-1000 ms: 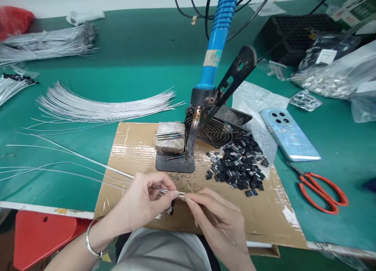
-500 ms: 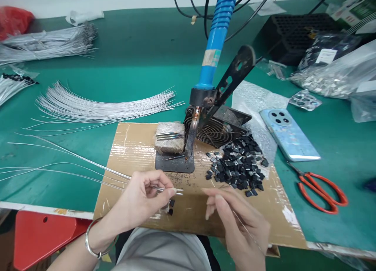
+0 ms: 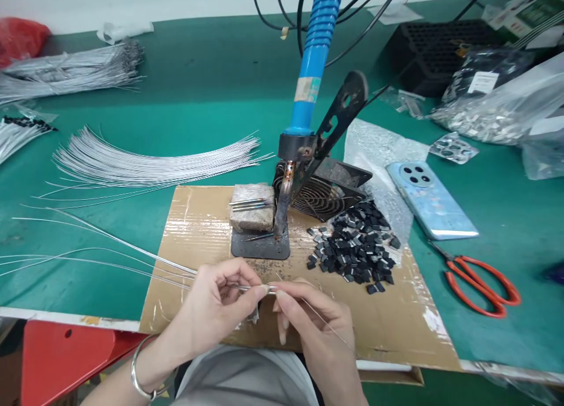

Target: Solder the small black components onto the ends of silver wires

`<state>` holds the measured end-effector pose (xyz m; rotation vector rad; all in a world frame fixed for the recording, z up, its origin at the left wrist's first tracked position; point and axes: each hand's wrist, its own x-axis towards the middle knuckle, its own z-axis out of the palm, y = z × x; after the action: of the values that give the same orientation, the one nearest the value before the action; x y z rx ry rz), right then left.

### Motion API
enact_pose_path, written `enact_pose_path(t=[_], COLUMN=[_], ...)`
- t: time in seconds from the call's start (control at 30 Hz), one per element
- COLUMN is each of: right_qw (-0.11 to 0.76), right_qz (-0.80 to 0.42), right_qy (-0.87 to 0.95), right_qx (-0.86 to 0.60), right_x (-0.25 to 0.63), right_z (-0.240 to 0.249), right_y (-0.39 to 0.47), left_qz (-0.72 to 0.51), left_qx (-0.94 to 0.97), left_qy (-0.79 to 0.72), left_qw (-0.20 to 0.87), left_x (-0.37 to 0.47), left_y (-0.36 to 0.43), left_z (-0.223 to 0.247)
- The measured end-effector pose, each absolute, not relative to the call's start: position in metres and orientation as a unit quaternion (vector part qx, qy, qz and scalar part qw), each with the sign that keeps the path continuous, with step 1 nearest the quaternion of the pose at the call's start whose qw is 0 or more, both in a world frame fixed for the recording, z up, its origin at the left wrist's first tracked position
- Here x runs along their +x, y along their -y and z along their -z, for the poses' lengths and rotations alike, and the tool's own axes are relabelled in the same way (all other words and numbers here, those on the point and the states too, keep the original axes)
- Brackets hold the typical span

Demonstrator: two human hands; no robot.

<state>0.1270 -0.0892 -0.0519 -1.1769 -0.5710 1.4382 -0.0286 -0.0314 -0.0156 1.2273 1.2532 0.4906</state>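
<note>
My left hand (image 3: 231,303) pinches several thin white wires (image 3: 154,254) between thumb and forefinger; their long ends trail off to the left over the table. My right hand (image 3: 311,318) is closed, its thumb and forefinger meeting the wire ends at my left fingertips. A thin strand (image 3: 328,325), looking like solder wire, runs through the right hand and pokes out above the forefinger. Just beyond the hands, a soldering iron (image 3: 304,109) with a blue handle hangs tip down over a dark plate (image 3: 259,248). Small black connectors (image 3: 361,241) lie heaped to the right.
Cardboard (image 3: 198,212) covers the table under the hands. A block (image 3: 252,209) with metal tips on it and a black fan (image 3: 328,188) stand behind. On the right are a phone (image 3: 434,200) and red-handled scissors (image 3: 482,285); a wire bundle (image 3: 158,162) lies at left.
My right hand has moved left, bringing the thin strand along, until its fingertips meet the wire ends at my left hand. The left hand has barely moved; the view has shifted slightly.
</note>
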Motion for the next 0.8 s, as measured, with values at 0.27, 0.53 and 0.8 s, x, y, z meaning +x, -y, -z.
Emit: enact_pose_path(t=[0.27, 0.53, 0.8], right_qw=[0.559, 0.552, 0.542], right_qz=[-0.639, -0.641, -0.646], right_qy=[0.2, 0.196, 0.211], right_qx=[-0.489, -0.496, -0.495], right_x=[0.1271, 0.1295, 0.1339], right_z=[0.0527, 0.0505, 0.0527], right_y=[0.0866, 0.0865, 0.0879], left_qz=[-0.215, -0.216, -0.208], left_qx=[0.562, 0.562, 0.575], left_qy=[-0.551, -0.551, -0.555], left_qw=[0.579, 0.578, 0.564], left_x=[-0.0263, -0.0261, -0.0267], left_y=[0.0372, 0.0388, 0.0391], left_z=[0.0172, 0.0162, 0.019])
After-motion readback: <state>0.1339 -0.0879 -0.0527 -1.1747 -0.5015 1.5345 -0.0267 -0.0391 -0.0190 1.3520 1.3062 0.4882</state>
